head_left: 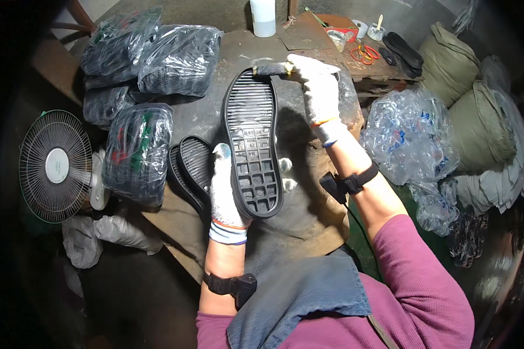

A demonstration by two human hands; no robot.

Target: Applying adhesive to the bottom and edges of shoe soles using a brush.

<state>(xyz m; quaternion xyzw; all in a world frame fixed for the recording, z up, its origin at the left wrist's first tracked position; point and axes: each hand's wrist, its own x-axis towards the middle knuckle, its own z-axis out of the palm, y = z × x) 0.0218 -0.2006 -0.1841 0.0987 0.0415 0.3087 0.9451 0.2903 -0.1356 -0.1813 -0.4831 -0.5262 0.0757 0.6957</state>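
My left hand [223, 189], in a white knit glove, grips a black shoe sole [251, 125] from below and the side. The sole stands lengthwise over the table, its ribbed and gridded inner face toward me. My gloved right hand [319, 90] is closed round a brush [269, 69] with dark bristles. Those bristles lie across the far, rounded end of the sole, at its rim. The pointed handle end sticks out to the right of the hand. Just left of my left hand, more black soles [195, 158] lean together on the table.
Plastic-wrapped black bundles [180, 61] pile up on the left beside a fan [57, 166]. A white bottle [263, 18] stands at the back. Red-handled scissors [364, 54] and a pot with a brush [376, 32] sit back right. Clear plastic bags [410, 131] and sacks [480, 125] crowd the right.
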